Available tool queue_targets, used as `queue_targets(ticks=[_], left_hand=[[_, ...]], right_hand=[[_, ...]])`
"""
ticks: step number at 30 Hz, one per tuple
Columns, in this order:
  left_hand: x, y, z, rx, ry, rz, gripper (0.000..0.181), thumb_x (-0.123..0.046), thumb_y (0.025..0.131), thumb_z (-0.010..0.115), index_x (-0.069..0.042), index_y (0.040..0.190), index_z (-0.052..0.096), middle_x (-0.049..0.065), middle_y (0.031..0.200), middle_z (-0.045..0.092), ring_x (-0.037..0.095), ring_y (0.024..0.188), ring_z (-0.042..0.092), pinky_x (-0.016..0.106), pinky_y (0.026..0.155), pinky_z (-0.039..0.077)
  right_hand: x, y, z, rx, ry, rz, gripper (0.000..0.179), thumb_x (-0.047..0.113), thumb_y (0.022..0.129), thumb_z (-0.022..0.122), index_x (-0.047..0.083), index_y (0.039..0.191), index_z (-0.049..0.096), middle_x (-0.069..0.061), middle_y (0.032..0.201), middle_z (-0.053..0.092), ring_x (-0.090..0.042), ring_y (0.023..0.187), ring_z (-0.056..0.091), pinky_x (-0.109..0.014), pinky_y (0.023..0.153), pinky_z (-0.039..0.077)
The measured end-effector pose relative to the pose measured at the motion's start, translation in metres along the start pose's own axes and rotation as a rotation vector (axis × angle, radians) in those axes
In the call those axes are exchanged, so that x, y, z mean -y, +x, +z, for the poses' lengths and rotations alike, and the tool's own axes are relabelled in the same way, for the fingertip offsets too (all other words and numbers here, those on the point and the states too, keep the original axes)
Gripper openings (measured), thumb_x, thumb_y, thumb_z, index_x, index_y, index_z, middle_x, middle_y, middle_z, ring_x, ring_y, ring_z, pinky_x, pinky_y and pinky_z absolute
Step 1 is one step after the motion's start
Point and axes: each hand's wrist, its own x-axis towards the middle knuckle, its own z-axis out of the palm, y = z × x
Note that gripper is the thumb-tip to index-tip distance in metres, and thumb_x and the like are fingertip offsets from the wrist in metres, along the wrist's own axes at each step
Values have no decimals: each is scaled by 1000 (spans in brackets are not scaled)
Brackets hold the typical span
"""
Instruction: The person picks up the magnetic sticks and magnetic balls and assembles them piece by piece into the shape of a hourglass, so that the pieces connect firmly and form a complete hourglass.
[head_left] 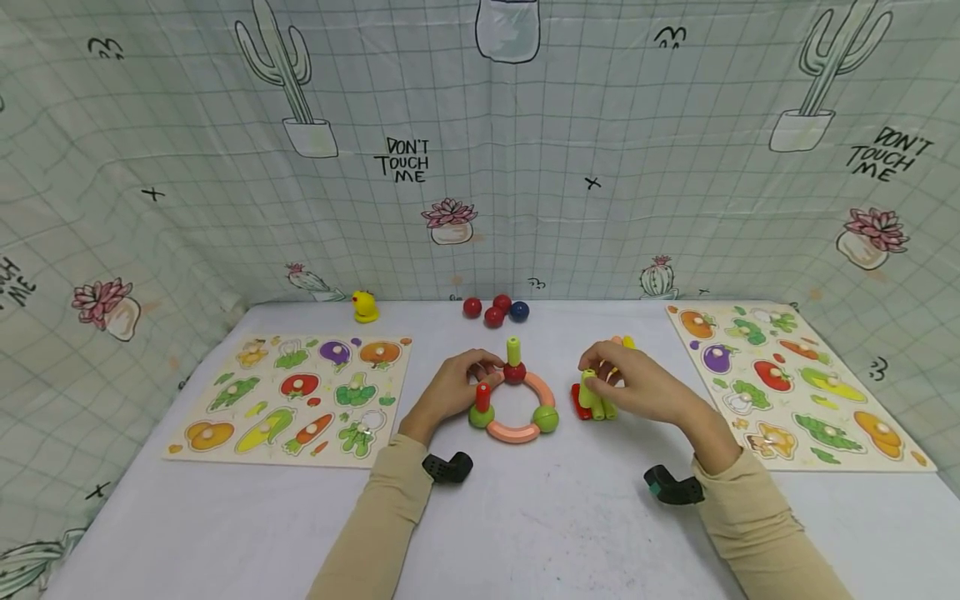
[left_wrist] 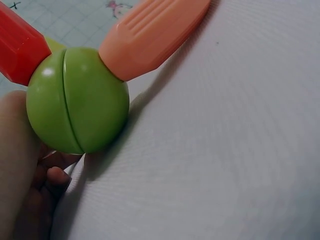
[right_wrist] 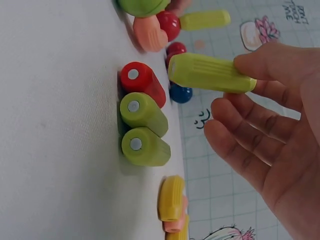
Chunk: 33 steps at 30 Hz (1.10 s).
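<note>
A ring of magnetic building rods and balls (head_left: 513, 433) lies on the table, with curved orange rods between green and red balls. A red rod (head_left: 483, 397) stands on its left green ball (left_wrist: 77, 102), and a yellow-green rod (head_left: 513, 351) on its red ball (head_left: 514, 372). My left hand (head_left: 457, 385) grips the ring's left side, covering that stretch. With thumb and fingers, my right hand (head_left: 637, 382) pinches a short yellow-green rod (right_wrist: 210, 74) above the table. Below it lie a red rod (right_wrist: 142, 85) and two yellow-green rods (right_wrist: 145, 115), side by side.
Several small balls (head_left: 493, 317), red and blue, and a yellow toy duck (head_left: 365, 307) sit at the back edge. Vegetable puzzle boards flank the work, one on the left (head_left: 273, 392), one on the right (head_left: 795, 379). Yellow and orange curved rods (right_wrist: 171, 200) lie beyond the right hand.
</note>
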Motion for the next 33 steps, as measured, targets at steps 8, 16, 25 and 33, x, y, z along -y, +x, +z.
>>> queue_targets(ticks=[8, 16, 25, 33], left_hand=[[-1, 0, 0, -13, -1, -3, 22, -23, 89, 64, -13, 109, 66, 0, 95, 63, 12, 84, 53, 24, 76, 42], [0, -1, 0, -30, 9, 4, 20, -24, 89, 65, -14, 107, 67, -1, 93, 64, 11, 83, 54, 24, 76, 41], [-1, -1, 0, -38, 15, 13, 20, -25, 88, 66, -13, 106, 67, 0, 93, 65, 11, 83, 55, 23, 75, 42], [-1, -1, 0, -35, 12, 9, 21, -24, 88, 66, -14, 106, 67, 0, 92, 65, 12, 83, 54, 22, 74, 41]], right_hand=[[2, 2, 4, -7, 8, -18, 17, 20, 91, 62, 12, 106, 58, 7, 94, 61, -11, 87, 56, -32, 75, 50], [6, 3, 6, -29, 21, -40, 14, 25, 90, 63, 19, 102, 57, 10, 90, 60, -8, 84, 55, -29, 74, 49], [13, 4, 9, -46, 32, -68, 12, 25, 90, 64, 20, 99, 58, 11, 86, 60, -7, 81, 55, -28, 72, 50], [15, 5, 11, -47, 23, -77, 13, 26, 90, 64, 20, 99, 58, 12, 83, 59, -7, 79, 54, -31, 71, 50]])
